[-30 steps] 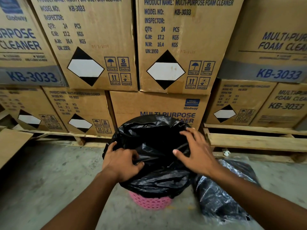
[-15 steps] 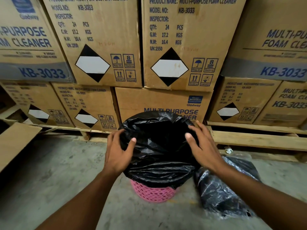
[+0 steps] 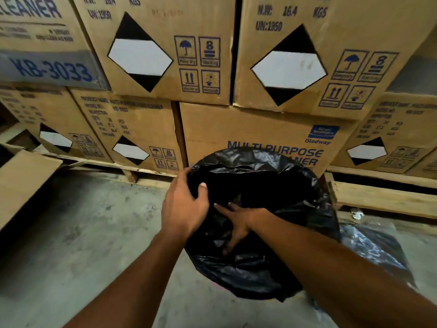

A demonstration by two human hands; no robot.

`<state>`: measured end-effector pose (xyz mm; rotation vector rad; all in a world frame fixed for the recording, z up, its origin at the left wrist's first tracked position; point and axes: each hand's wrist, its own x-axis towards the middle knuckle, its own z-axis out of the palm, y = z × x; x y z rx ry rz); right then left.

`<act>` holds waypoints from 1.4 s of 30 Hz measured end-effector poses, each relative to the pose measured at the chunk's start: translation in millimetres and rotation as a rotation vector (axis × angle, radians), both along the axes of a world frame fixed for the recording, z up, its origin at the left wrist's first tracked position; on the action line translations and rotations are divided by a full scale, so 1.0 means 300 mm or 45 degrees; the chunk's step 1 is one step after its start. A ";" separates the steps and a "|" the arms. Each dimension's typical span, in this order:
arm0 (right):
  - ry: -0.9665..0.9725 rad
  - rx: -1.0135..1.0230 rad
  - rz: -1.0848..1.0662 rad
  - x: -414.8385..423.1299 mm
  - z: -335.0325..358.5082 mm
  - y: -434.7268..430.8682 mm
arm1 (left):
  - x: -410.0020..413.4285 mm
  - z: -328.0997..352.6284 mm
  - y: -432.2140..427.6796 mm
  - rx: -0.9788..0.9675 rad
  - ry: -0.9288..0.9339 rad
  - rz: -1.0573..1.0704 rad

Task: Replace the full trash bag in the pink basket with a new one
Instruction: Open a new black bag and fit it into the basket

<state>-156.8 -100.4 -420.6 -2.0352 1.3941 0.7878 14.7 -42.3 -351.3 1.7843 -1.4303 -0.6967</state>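
Observation:
A new black trash bag [image 3: 260, 176] is draped over the pink basket, which it hides almost completely. My left hand [image 3: 184, 207] grips the bag's left rim, thumb inside the opening. My right hand [image 3: 236, 223] reaches down into the bag's mouth with its fingers spread against the near inner side. The full black trash bag [image 3: 371, 247] lies on the floor to the right of the basket, partly behind my right forearm.
Stacked cardboard boxes [image 3: 146, 50] of foam cleaner stand on wooden pallets [image 3: 383, 197] right behind the basket. A loose cardboard flap [image 3: 21, 181] juts in at the left. Grey concrete floor [image 3: 78, 245] spreads to the left and front.
My right hand has moved from the bag's right rim down into its opening. My left hand has closed on the left rim. The camera has come closer, and the pink basket has gone from sight.

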 end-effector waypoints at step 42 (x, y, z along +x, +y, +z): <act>-0.603 0.254 -0.686 -0.063 -0.291 -0.097 | -0.010 0.031 0.018 0.048 -0.014 0.025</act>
